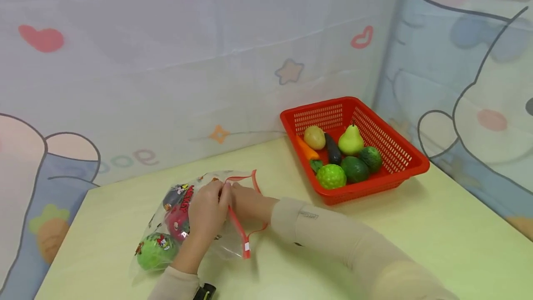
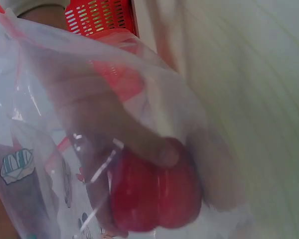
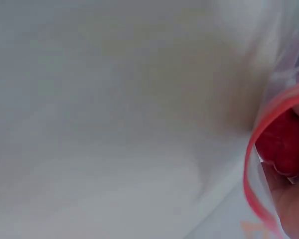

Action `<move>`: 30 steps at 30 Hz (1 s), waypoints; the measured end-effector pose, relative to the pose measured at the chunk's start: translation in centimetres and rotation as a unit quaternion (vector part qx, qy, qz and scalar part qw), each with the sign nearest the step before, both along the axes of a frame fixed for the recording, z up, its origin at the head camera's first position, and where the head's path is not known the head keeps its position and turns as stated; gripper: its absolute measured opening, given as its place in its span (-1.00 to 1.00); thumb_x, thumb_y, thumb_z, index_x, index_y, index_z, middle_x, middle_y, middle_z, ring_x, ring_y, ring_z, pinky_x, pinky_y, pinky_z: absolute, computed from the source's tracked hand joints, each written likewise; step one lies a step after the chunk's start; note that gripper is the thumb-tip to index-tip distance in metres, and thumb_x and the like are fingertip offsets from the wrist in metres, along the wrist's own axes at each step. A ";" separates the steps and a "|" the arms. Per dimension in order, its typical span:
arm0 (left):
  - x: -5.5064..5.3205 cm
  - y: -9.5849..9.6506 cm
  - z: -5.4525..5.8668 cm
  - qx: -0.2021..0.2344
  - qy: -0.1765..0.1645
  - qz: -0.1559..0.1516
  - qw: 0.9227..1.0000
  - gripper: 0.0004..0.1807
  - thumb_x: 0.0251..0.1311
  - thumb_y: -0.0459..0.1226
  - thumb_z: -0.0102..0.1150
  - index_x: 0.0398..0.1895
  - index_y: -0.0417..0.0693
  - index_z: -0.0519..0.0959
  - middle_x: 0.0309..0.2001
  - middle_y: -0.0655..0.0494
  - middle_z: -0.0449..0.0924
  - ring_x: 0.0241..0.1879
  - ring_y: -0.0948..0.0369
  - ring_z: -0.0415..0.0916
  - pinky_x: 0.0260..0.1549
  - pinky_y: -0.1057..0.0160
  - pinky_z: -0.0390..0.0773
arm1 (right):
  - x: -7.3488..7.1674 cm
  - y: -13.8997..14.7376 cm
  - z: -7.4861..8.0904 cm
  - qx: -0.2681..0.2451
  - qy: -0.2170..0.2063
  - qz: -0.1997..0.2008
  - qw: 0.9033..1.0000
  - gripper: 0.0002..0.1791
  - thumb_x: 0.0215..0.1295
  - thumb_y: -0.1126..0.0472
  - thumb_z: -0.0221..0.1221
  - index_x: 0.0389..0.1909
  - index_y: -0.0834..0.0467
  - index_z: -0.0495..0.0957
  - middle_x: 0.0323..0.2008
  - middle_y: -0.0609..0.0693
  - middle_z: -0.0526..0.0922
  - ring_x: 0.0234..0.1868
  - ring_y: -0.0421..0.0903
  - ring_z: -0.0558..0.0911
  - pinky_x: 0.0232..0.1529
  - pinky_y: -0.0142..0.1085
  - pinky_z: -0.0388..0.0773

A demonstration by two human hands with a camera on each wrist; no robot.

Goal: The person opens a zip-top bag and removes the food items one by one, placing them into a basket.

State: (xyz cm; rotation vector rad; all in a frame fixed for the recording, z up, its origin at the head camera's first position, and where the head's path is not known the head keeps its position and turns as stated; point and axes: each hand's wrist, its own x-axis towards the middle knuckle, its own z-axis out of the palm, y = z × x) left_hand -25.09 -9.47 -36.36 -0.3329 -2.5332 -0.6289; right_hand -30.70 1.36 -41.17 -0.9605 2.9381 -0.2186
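Note:
A clear zip bag (image 1: 233,244) with a red zip edge and printed cartoon figures lies on the table. My left hand (image 1: 208,212) pinches its edge at the mouth. Through the mouth reaches my right hand (image 1: 249,203); the left wrist view shows its fingers curled round a red bell pepper (image 2: 157,191) inside the bag. That pepper (image 3: 281,142) also appears at the right edge of the right wrist view. Inside the bag, left of my left hand, lie a green round vegetable (image 1: 156,251), a magenta-red item (image 1: 176,221) and a dark item (image 1: 175,196).
A red plastic basket (image 1: 399,152) stands to the right at the back. It holds a carrot (image 1: 307,148), a potato (image 1: 314,138), an eggplant (image 1: 332,148), a pear (image 1: 351,140) and several green items. A printed curtain (image 1: 175,82) borders the table behind.

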 end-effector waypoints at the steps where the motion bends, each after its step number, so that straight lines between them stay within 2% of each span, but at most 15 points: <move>1: 0.0 -0.1 0.0 0.001 -0.004 -0.001 1.000 -0.64 0.27 -0.16 -0.03 -0.71 -0.02 0.40 -0.69 0.11 0.37 -0.65 0.19 0.27 -0.64 0.26 0.23 | 0.4 0.4 0.2 0.014 0.010 0.016 1.000 -0.57 0.26 0.00 0.09 0.13 0.00 0.38 0.09 -0.12 0.42 0.01 -0.17 0.43 0.04 -0.44 0.36; 4: 0.1 -0.3 -0.2 0.005 -0.020 -0.001 1.000 -0.63 0.28 -0.16 -0.04 -0.71 -0.02 0.37 -0.70 0.12 0.34 -0.67 0.22 0.23 -0.65 0.29 0.20 | 1.2 1.6 0.1 0.032 0.044 0.066 0.996 -0.59 0.30 -0.08 0.02 0.10 -0.01 0.39 0.03 -0.04 0.43 -0.02 -0.14 0.45 0.02 -0.41 0.37; 7: 0.2 -0.4 -0.4 0.007 -0.028 0.000 1.000 -0.64 0.28 -0.16 -0.04 -0.70 -0.02 0.36 -0.70 0.13 0.31 -0.67 0.23 0.22 -0.65 0.30 0.19 | 2.0 2.7 0.3 0.031 0.037 0.074 0.996 -0.58 0.24 -0.17 0.05 0.05 -0.09 0.39 -0.14 -0.03 0.46 -0.22 -0.18 0.46 -0.25 -0.43 0.42; 11: 0.1 -0.2 -0.6 0.010 -0.008 -0.007 1.000 -0.64 0.28 -0.16 -0.03 -0.69 -0.03 0.37 -0.71 0.12 0.30 -0.68 0.23 0.21 -0.66 0.31 0.19 | 3.4 4.2 1.5 0.017 -0.014 0.036 0.999 -0.39 0.09 -0.24 0.15 0.19 -0.26 0.28 -0.23 -0.07 0.47 -0.31 -0.24 0.43 -0.42 -0.45 0.38; 14: -0.1 -0.1 -0.5 0.011 0.009 -0.017 1.000 -0.63 0.28 -0.18 -0.02 -0.71 -0.03 0.35 -0.72 0.13 0.27 -0.69 0.25 0.17 -0.68 0.32 0.16 | 4.2 5.5 2.5 -0.009 -0.039 0.011 0.999 -0.31 0.03 -0.17 0.23 0.23 -0.33 0.23 -0.21 -0.10 0.52 -0.25 -0.24 0.46 -0.36 -0.42 0.43; 17: -0.2 0.0 -0.4 0.010 0.012 -0.021 1.000 -0.63 0.27 -0.18 -0.02 -0.72 -0.02 0.33 -0.73 0.15 0.25 -0.70 0.26 0.15 -0.70 0.32 0.14 | 4.9 7.0 3.8 -0.029 -0.054 -0.004 0.998 -0.31 0.02 -0.12 0.25 0.22 -0.35 0.24 -0.17 -0.09 0.54 -0.19 -0.21 0.48 -0.29 -0.40 0.47; 24: -0.2 0.0 -0.4 0.013 0.014 -0.021 1.000 -0.63 0.27 -0.18 -0.01 -0.73 -0.02 0.33 -0.73 0.15 0.26 -0.69 0.26 0.16 -0.69 0.31 0.13 | 6.2 10.7 9.3 -0.079 -0.076 -0.034 0.993 -0.33 0.11 -0.10 0.15 0.29 -0.29 0.20 -0.18 -0.08 0.53 -0.22 -0.19 0.48 -0.33 -0.39 0.47; 27: -0.3 -0.1 -0.4 0.015 0.012 -0.022 1.000 -0.62 0.27 -0.18 -0.02 -0.73 -0.02 0.33 -0.74 0.16 0.26 -0.70 0.26 0.16 -0.68 0.31 0.13 | 5.6 12.9 11.9 -0.101 -0.084 -0.054 0.990 -0.30 0.13 -0.09 0.15 0.32 -0.28 0.16 -0.10 -0.08 0.53 -0.16 -0.15 0.48 -0.31 -0.36 0.50; 30: -0.3 -0.1 -0.3 0.017 0.011 -0.021 1.000 -0.62 0.27 -0.18 -0.02 -0.73 -0.02 0.33 -0.73 0.15 0.26 -0.70 0.26 0.15 -0.68 0.31 0.13 | 4.0 15.4 14.1 -0.107 -0.073 -0.087 0.988 -0.30 0.13 -0.12 0.14 0.33 -0.28 0.15 -0.01 -0.06 0.53 -0.09 -0.08 0.48 -0.25 -0.28 0.52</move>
